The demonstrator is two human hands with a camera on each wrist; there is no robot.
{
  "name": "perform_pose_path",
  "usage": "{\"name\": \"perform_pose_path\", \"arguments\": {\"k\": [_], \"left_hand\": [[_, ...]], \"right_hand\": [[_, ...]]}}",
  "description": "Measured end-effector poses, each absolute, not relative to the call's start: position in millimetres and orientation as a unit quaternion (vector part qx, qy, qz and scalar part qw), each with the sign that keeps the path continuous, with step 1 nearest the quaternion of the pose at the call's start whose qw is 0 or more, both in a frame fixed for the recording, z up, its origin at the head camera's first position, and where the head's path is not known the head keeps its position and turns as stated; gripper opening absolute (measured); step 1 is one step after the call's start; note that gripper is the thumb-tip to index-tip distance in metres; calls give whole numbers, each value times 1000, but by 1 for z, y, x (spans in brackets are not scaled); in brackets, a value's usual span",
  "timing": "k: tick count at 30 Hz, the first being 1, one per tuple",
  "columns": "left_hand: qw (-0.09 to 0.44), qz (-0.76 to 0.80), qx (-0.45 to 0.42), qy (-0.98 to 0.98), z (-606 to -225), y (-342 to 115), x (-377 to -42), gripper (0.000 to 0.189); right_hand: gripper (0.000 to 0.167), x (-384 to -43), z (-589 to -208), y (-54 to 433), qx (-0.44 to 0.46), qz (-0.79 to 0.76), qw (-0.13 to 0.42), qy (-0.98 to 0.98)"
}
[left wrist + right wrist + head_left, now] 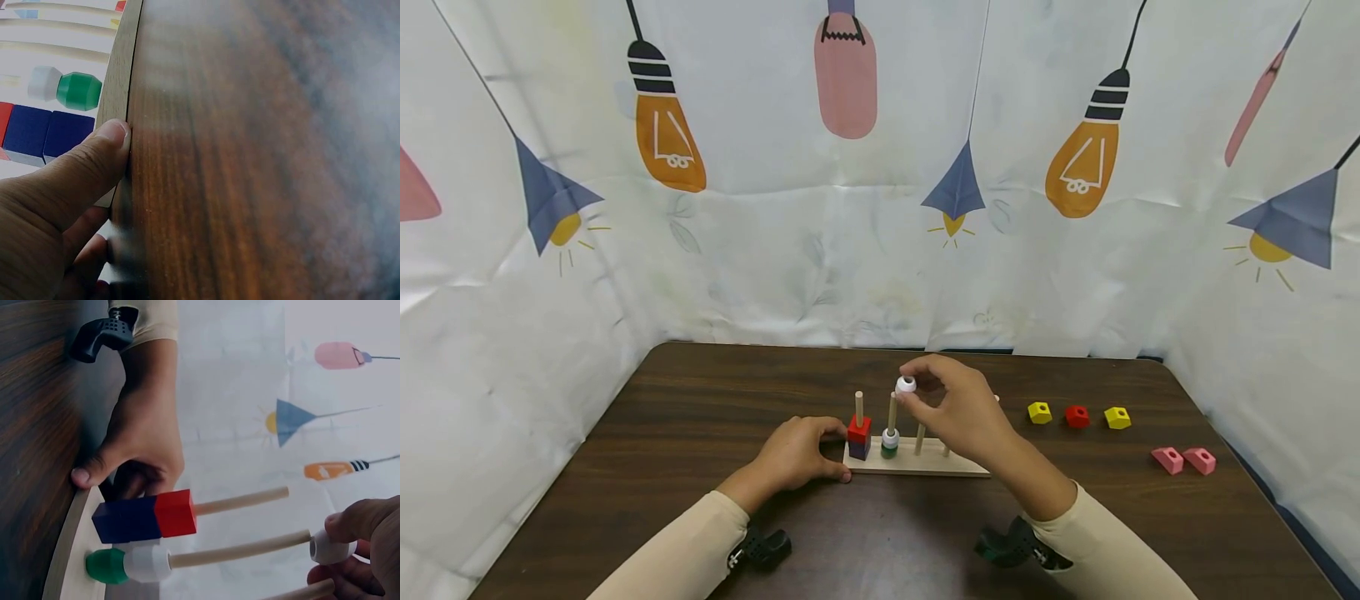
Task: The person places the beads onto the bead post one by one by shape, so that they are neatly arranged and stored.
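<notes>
My right hand pinches a white bead between thumb and fingers. In the right wrist view the bead's hole faces the tip of the second peg, right at its end. A green bead with another white bead above it sits low on that peg. The first peg carries blue blocks under a red block. With thumb on the front edge and fingers behind, my left hand grips the left end of the wooden peg board.
Right of the board on the brown table lie two yellow blocks, one nearer the board, with a red block between them. Two pink slanted blocks lie nearer the right edge. A patterned white cloth hangs behind.
</notes>
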State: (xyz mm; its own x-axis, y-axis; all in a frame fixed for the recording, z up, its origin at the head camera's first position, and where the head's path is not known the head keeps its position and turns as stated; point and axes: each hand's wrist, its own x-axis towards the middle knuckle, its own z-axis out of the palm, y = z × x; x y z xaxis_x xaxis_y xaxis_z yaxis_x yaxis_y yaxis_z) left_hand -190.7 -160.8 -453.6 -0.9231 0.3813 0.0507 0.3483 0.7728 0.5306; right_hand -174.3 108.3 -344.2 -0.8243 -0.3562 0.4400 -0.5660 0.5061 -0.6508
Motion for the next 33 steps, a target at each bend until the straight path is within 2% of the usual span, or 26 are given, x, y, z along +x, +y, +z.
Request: {"name": "perform_pose_path", "arguments": {"k": [12,22,26,33], "left_hand": [[27,281,198,939,-455,-164,-190,53],[29,282,198,938,-454,-163,-190,53],[33,283,197,938,-453,-163,-190,53],[34,282,194,939,-452,-162,-190,54]], "right_hand": [[29,-170,-345,92,259,417,118,-863],[37,-168,-368,88,238,414,126,-869],[46,-169,-378,88,233,434,128,-861],[75,-169,-392,86,218,475,132,-842]]}}
